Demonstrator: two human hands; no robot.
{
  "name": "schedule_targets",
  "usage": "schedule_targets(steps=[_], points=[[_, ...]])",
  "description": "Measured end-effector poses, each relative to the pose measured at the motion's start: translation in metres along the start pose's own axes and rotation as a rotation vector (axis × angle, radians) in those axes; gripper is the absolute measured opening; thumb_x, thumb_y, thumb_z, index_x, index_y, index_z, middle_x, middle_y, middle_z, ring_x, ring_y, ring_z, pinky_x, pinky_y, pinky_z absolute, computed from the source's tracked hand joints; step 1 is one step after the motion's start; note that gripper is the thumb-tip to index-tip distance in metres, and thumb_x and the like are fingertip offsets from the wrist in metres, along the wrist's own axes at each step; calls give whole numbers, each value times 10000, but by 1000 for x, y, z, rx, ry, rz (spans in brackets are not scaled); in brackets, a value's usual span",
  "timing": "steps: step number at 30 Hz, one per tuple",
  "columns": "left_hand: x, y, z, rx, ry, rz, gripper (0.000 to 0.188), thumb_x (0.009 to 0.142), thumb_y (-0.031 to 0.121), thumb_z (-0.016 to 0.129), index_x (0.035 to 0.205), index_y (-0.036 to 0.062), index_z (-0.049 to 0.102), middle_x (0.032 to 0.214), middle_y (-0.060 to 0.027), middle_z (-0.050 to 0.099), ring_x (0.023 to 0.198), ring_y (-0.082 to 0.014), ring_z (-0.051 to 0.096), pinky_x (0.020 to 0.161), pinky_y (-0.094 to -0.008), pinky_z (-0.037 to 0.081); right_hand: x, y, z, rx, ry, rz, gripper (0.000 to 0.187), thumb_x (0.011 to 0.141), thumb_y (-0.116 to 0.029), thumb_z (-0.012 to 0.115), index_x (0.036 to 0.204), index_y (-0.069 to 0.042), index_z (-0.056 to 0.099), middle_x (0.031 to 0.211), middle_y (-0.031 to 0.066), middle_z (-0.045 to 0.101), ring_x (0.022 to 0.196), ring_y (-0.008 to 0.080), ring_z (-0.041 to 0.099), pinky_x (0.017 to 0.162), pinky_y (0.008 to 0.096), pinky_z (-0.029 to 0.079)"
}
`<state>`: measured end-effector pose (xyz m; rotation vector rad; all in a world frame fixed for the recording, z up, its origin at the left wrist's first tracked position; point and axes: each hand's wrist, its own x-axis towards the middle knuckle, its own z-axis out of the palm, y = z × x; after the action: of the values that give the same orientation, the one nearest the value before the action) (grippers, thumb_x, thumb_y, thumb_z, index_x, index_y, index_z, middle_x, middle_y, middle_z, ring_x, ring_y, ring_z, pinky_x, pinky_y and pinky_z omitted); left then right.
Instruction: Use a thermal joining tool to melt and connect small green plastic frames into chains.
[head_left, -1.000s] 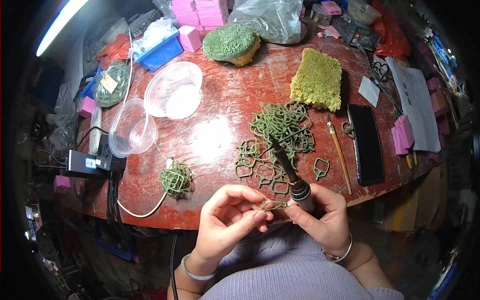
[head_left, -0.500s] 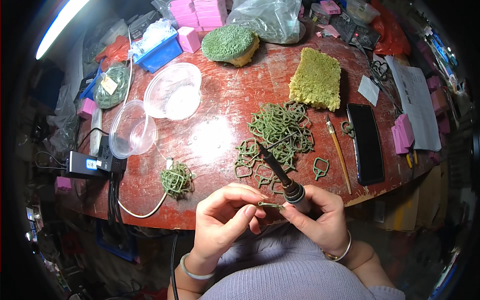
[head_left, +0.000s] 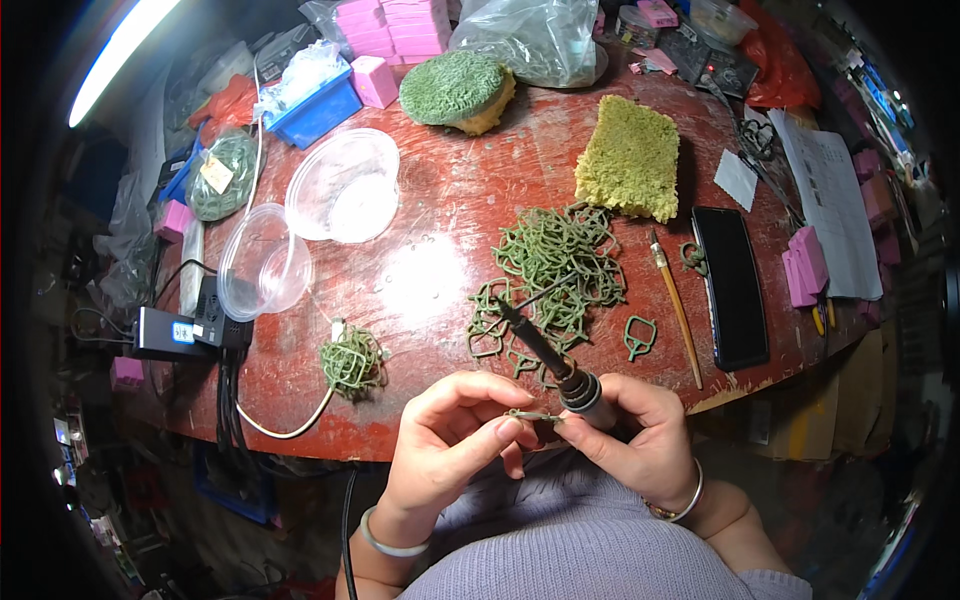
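Note:
A soldering iron (head_left: pixel 541 346) with a dark barrel is tucked in my right hand (head_left: pixel 640 432), its thin tip pointing up and left over the pile. My right thumb and finger also pinch one end of a small green wax ring (head_left: pixel 536 415). At the other end of that ring, the thumb and fingertips of my left hand (head_left: pixel 452 432) close on it. Just beyond my hands lies a tangled pile of green wax rings (head_left: pixel 560 255), squarish loops with short stems. One loose ring (head_left: pixel 640 338) sits apart, right of the pile.
A yellow sponge (head_left: pixel 628 160), a thin brush (head_left: pixel 677 310) and a black phone (head_left: pixel 730 290) lie to the right. Leftward are a smaller green cluster (head_left: pixel 352 362), clear plastic bowls (head_left: pixel 345 185) and a power box (head_left: pixel 170 332) with cables. A round green-topped sponge (head_left: pixel 455 90) sits at the back.
The soldering iron has shifted slightly left, its tip lower. Both hands still pinch the ring, which has moved slightly left and down.

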<state>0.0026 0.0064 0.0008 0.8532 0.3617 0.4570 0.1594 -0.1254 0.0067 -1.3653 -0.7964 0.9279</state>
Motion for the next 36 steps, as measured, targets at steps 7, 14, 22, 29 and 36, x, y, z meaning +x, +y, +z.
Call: schedule_targets(steps=[7, 14, 22, 29, 36], points=[[2, 4, -11, -205, 112, -45, 181, 932, -10, 604, 1112, -21, 596, 974, -128, 667, 807, -154, 655, 565, -246, 560, -5, -5, -12, -269, 75, -177, 196, 839, -98, 771, 951, 8, 650, 736, 35, 620, 643, 74, 559, 574, 244, 444], [7, 8, -3, -217, 252, -63, 161, 955, 51, 573, 1111, 14, 566, 919, -82, 629, 727, -108, 582, 466, -194, 443, -18, 2, -38, -684, 176, -382, 275, 852, -247, 766, 912, -9, 643, 686, 64, 616, 563, 181, 589, 498, 292, 444], [7, 6, -5, -240, 243, -43, 161, 958, 58, 563, 1114, 18, 564, 952, -82, 616, 761, -104, 584, 471, -191, 440, -19, 0, -38, -731, 135, -374, 281, 856, -266, 762, 886, -14, 640, 690, 59, 624, 528, 170, 578, 478, 290, 444], [6, 6, -10, -328, 207, -45, 157, 952, 39, 580, 1102, -5, 590, 951, -93, 620, 793, -133, 596, 525, -236, 518, -18, -1, -37, -736, 126, -370, 283, 848, -267, 769, 885, -17, 641, 687, 60, 624, 537, 173, 579, 482, 290, 447], [5, 4, -6, -224, 212, -28, 178, 961, 76, 558, 1123, 1, 554, 963, -98, 594, 794, -127, 579, 484, -205, 473, -19, 6, -39, -694, 173, -379, 288, 842, -265, 777, 896, -15, 642, 683, 64, 613, 545, 174, 573, 487, 289, 437]])
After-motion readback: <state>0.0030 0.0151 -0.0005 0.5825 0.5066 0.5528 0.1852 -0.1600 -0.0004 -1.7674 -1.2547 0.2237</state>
